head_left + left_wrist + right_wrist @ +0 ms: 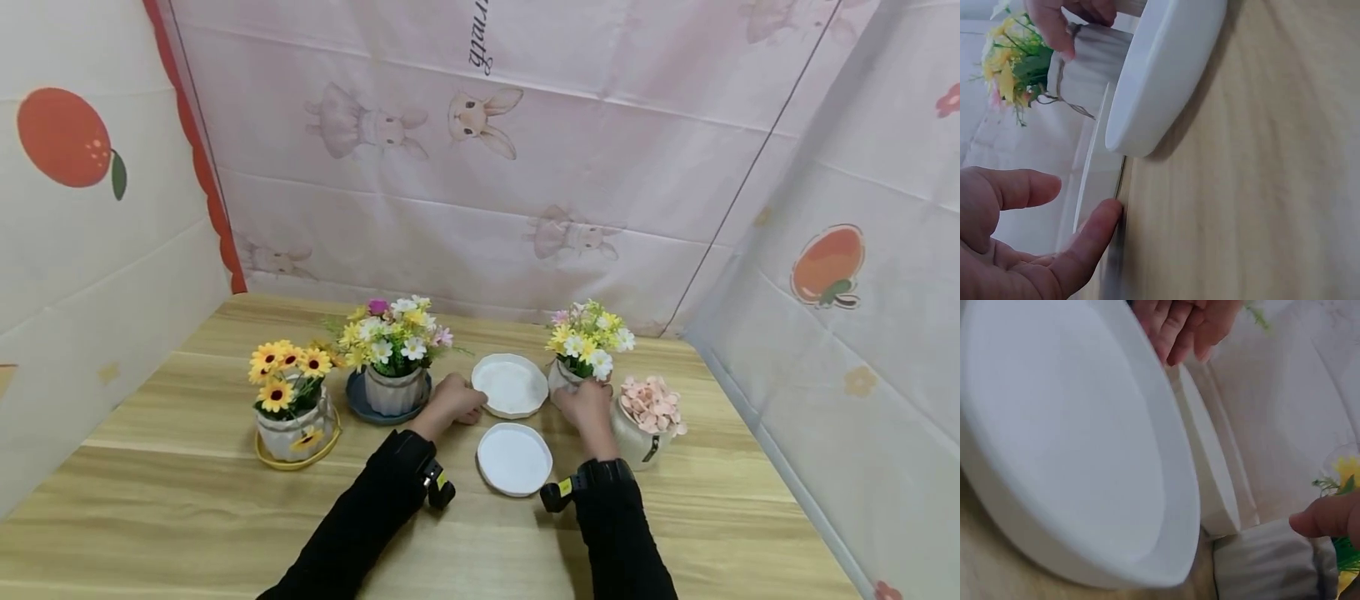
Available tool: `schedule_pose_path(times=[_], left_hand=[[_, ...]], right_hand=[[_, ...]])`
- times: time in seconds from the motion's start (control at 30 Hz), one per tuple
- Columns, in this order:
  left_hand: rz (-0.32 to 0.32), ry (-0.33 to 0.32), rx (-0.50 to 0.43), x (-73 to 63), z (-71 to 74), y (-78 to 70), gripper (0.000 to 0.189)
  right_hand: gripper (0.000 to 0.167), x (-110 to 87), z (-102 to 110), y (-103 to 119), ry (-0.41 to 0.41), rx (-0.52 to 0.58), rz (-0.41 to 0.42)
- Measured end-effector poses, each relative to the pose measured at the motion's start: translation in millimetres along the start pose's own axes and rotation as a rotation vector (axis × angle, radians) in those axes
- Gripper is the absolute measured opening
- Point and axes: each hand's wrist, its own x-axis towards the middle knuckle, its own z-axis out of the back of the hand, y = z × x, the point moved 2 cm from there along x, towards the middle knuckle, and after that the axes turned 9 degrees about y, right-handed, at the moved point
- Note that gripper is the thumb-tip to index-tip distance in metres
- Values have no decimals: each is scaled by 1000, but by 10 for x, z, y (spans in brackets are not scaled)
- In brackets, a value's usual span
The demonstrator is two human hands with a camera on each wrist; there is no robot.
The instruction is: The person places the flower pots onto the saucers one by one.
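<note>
A white scalloped saucer lies between my hands at the back. My left hand is at its left edge, thumb and index finger apart, a fingertip low beside the rim in the left wrist view. My right hand grips a grey-white pleated flower pot by its upper part, thumb near the rim. Yellow, white and pink artificial flowers fill this pot, which stands just right of the scalloped saucer. Closer to me lies a smooth round white saucer, untouched by either hand.
On the left, a pot of sunflowers stands on a yellow saucer. Behind it, a mixed-flower pot sits on a dark blue saucer. A cream pot of pink flowers stands close by my right wrist. Printed cloth walls enclose the wooden table.
</note>
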Motion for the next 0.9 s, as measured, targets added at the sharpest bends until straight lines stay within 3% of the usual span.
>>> schedule_pose_path(times=[0.23, 0.53, 0.9], left_hand=[[66, -60, -38, 142, -20, -24, 16], [71, -88, -6, 201, -27, -59, 15], [105, -100, -46, 207, 11, -47, 8]], right_hand=[[65, 131, -30, -32, -8, -100, 66], [81, 200, 1, -64, -85, 53, 23], [77, 179, 17, -91, -87, 88, 107]])
